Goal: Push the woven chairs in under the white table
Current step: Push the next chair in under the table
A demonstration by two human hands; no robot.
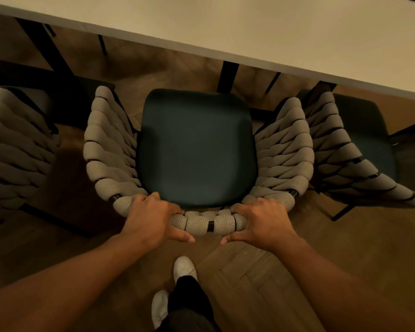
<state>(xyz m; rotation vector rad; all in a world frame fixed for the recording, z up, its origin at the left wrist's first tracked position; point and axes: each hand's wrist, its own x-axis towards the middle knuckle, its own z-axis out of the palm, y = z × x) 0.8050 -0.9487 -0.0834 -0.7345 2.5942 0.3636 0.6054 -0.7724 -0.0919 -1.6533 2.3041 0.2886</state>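
The white counter [273,27] runs slantwise well beyond our fingers, with its black leg [228,75] standing past the front of the seat. The wood floor [345,248] lies under everything.

Three woven chairs face the counter. The middle woven chair [197,149] is the one in hand. Its front edge sits just short of the counter's edge, so we judge it not yet pushed in. The left chair [15,149] stands apart from our left fingers. The right chair [350,149] sits just beside the middle chair's arm, beyond our right fingers; we cannot tell whether they touch.

The dark green seat cushion [194,116] lies just ahead of our fingers. Under them curves the woven back rail [201,224].

Our left hand [151,219] and right hand [264,219] both grip that rail. The fingers [256,203] curl over its top towards the seat and the thumbs [185,238] lie along its near side.

To do this well, we push evenly with both hands, straight at the counter's edge. We steer the seat a little to the left of the black leg. We keep the right arm from snagging its neighbour. Whether the woven arms clear the counter's underside we cannot tell, so we go slowly. A white shoe [183,265] is set just behind the rail, and a ring [153,195] shows on one left finger.
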